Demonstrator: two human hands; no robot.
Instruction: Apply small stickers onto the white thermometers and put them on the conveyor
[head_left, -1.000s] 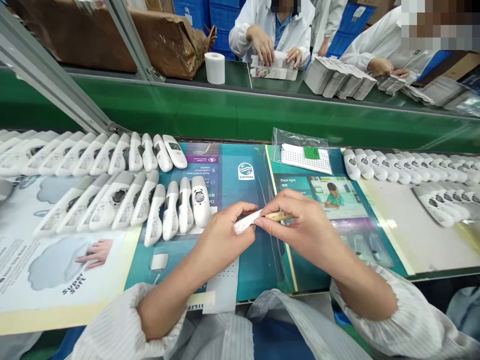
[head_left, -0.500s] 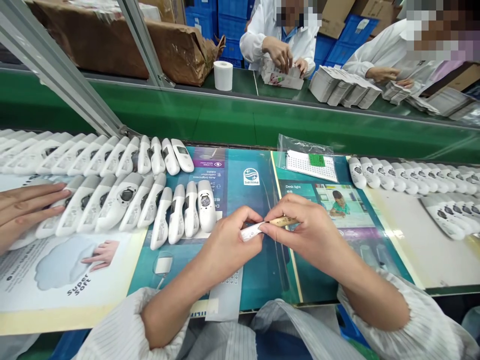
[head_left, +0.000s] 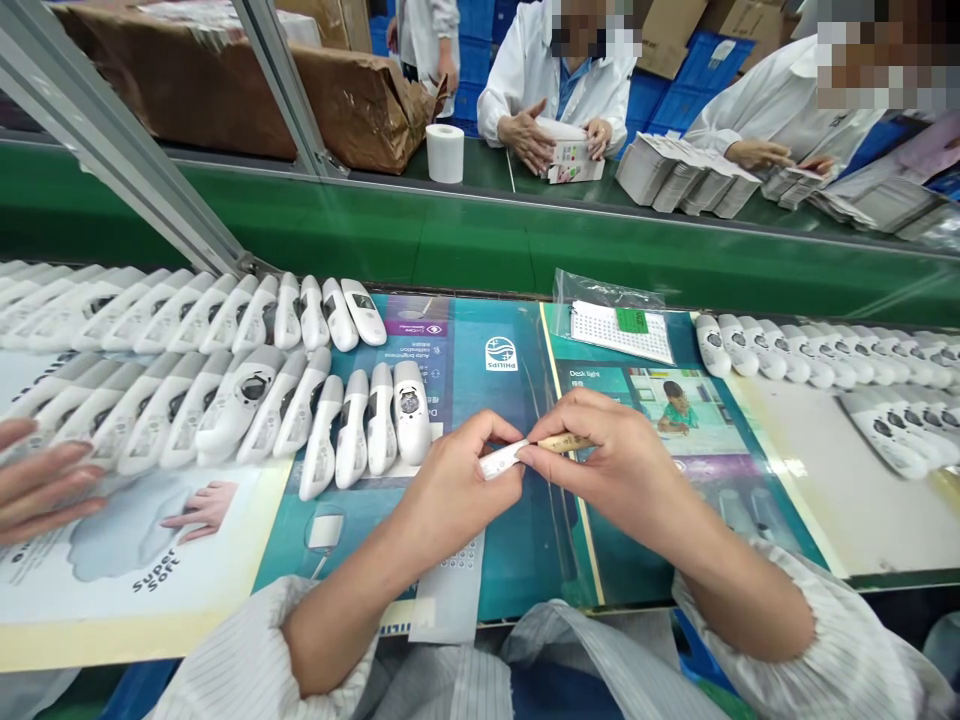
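In front of me my left hand (head_left: 461, 480) is closed around a small white device (head_left: 501, 459), mostly hidden by the fingers. My right hand (head_left: 611, 445) pinches a slim tan stick-like tool (head_left: 564, 443), its near end meeting the device between my fingertips. The tool's tip is hidden, so I cannot tell its kind. Left of my left hand stands a short row of white handheld devices with grey tops (head_left: 381, 418). Beneath my hands lies a teal printed sheet (head_left: 517, 560) on the table.
More white devices line the left (head_left: 255, 390) and the right (head_left: 817, 350). Another person's hand (head_left: 45, 485) is at the far left. A plastic bag with a dotted label sheet (head_left: 621, 330) lies behind my hands. Beyond the green divider (head_left: 480, 240), people handle boxes near a white roll (head_left: 445, 153).
My hands keep nearly the same pose. The other person's hand at the left has drawn back off the devices. Across the divider, a co-worker's hands have shifted on the box and another person appears.
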